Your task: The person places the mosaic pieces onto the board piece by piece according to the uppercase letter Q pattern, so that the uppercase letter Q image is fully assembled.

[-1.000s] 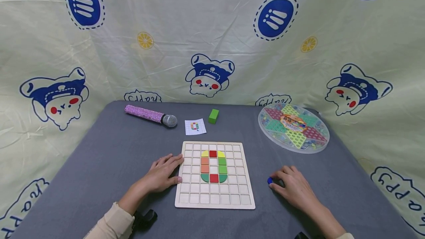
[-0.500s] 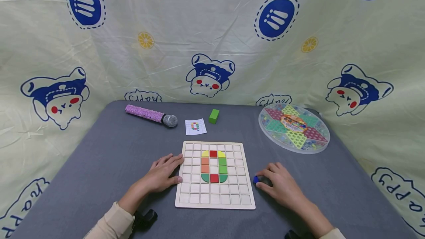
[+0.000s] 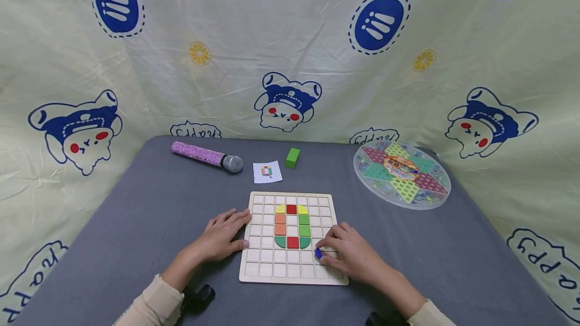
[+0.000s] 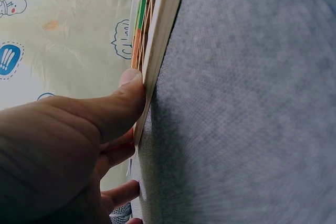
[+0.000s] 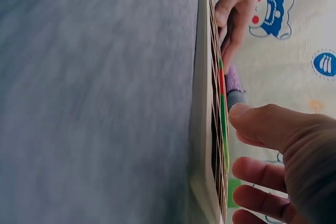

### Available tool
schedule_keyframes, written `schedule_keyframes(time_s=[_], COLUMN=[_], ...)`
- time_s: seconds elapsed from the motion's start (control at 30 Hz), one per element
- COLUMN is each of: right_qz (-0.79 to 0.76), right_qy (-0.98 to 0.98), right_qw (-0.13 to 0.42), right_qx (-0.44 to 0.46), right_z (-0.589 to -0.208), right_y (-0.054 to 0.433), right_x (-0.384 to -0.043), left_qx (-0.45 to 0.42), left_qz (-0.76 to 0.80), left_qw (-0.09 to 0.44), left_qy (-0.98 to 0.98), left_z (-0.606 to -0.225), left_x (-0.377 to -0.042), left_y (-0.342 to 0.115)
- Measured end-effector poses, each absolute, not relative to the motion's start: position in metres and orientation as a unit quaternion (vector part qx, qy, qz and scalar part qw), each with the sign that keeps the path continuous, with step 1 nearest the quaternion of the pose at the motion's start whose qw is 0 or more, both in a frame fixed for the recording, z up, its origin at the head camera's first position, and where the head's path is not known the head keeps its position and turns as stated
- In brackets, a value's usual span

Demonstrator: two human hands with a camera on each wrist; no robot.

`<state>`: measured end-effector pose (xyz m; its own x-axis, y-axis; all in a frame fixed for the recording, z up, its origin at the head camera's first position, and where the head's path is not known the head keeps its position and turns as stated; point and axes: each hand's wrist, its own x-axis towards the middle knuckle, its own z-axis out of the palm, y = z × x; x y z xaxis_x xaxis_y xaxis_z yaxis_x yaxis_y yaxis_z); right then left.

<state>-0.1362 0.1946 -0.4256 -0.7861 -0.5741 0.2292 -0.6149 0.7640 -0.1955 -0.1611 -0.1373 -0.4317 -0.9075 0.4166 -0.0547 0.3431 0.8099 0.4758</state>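
A pale wooden grid board lies on the grey table. Set in its squares is a ring of coloured tiles: yellow corners at the far end, red tiles in the middle of both ends, orange tiles down the left, light green down the right, dark green rounded corners at the near end. My right hand pinches a small blue piece between thumb and fingers, close over the board just right of the near end of the ring. At the board's left edge my left hand rests with fingers extended, its thumb touching the side.
Beyond the board lie a small card printed with a coloured tile pattern and a green block. A glittery purple microphone lies back left. At the back right is a round, clear box with a star-patterned game board.
My right hand has carried the blue piece leftward, from the table right of the board to over the board's near right part. The left hand has stayed at the left edge.
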Motion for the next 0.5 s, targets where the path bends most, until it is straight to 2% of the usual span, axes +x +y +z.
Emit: schedule_keyframes(time_s=[0.5], right_qz=[0.108], right_qy=[-0.908], right_qw=[0.11], right_qx=[0.389], right_z=[-0.43], right_y=[0.173], right_x=[-0.141], left_qx=[0.209], left_qz=[0.238], left_qw=[0.076], left_qy=[0.946], left_z=[-0.43], left_x=[-0.161], left_y=[-0.138])
